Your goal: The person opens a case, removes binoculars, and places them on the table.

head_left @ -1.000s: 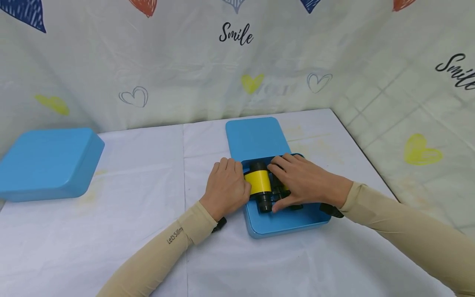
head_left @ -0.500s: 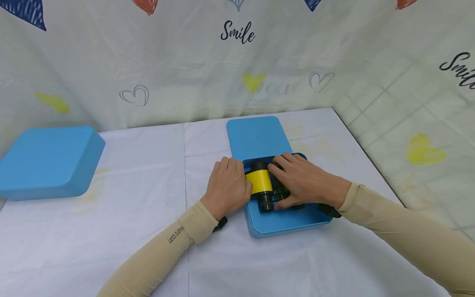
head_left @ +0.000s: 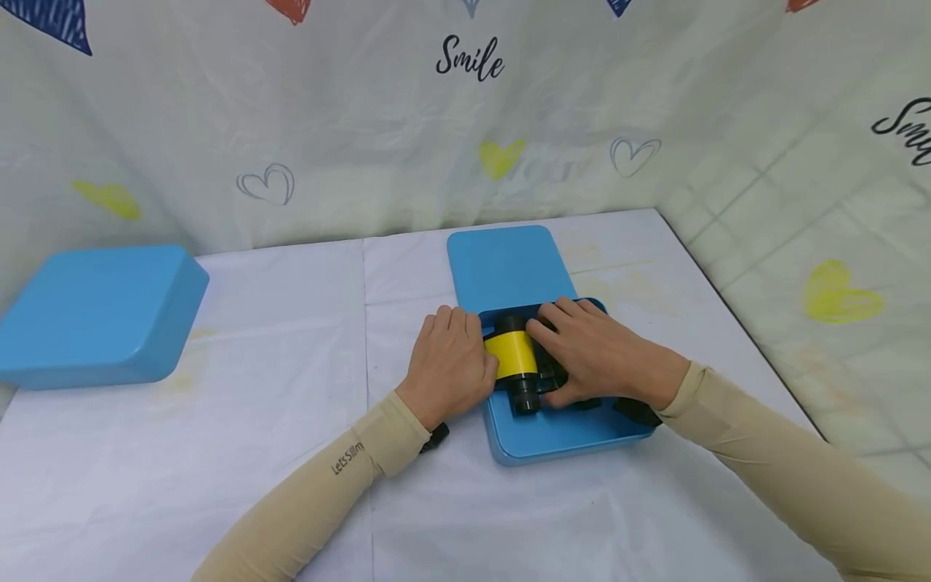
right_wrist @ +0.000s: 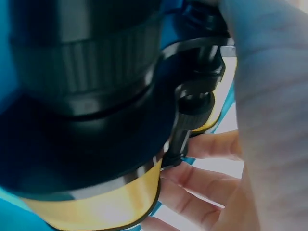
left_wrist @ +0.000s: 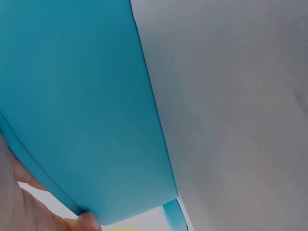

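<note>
A pair of black and yellow binoculars (head_left: 511,353) sits inside an open blue box (head_left: 560,436) on the white-covered table. My right hand (head_left: 600,347) grips the binoculars from above, covering most of the right barrel. In the right wrist view, its fingers (right_wrist: 202,185) curl behind the binoculars, close to the hinge between the barrels. With my left hand (head_left: 451,360) I hold the box's left wall at the rim. The left wrist view shows the blue side wall (left_wrist: 91,115) up close, with the thumb and fingers along its edge.
Behind the box lies its flat blue lid (head_left: 512,263), tilted back from the far rim. A second, shut blue box (head_left: 102,311) stands at the table's left end. A patterned white sheet (head_left: 378,129) hangs behind the table (head_left: 291,323), and more of it runs along the right side.
The head view has shifted slightly. My right hand has edged left over the binoculars, hiding the yellow of the right barrel. My left hand stays at the box's rim.
</note>
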Available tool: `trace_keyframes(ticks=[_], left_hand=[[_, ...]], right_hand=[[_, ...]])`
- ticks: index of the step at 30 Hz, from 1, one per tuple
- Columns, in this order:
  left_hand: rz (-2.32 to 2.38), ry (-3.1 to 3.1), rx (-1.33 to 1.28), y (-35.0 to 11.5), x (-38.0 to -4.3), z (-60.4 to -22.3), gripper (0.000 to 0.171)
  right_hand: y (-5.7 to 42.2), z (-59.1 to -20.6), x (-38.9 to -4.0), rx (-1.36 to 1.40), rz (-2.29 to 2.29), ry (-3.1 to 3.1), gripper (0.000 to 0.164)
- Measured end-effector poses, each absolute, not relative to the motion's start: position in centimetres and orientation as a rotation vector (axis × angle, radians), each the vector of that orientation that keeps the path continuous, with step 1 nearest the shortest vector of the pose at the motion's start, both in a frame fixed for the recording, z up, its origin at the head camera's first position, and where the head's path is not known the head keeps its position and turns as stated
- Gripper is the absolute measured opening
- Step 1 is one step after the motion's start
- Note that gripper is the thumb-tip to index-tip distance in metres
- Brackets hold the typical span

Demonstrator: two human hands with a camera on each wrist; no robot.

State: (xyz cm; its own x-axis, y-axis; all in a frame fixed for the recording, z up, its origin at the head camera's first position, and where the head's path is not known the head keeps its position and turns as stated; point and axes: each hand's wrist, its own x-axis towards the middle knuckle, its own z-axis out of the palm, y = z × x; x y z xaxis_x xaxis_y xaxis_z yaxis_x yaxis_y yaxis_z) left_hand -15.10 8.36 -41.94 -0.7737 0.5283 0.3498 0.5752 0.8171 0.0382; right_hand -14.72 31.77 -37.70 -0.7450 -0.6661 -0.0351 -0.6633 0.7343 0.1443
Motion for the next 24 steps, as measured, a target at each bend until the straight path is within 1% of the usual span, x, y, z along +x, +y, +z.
trace_keyframes(ticks=[5, 15, 24], left_hand=[[-0.204, -2.671, -0.841, 8.31, -15.16, -41.86, 0.023], [-0.201, -2.656, -0.838, 8.39, -15.09, -42.17, 0.023], [-0.213, -2.651, -0.831, 8.38, -15.18, -42.24, 0.022]], right_hand=[[31.6, -37.73, -14.6, 1.068, -0.2, -2.94, 0.086], [31.86, -38.32, -14.07, 1.007, -0.105, -2.96, 0.091], [31.83, -38.23, -13.98, 0.962, -0.049, -2.997, 0.093]])
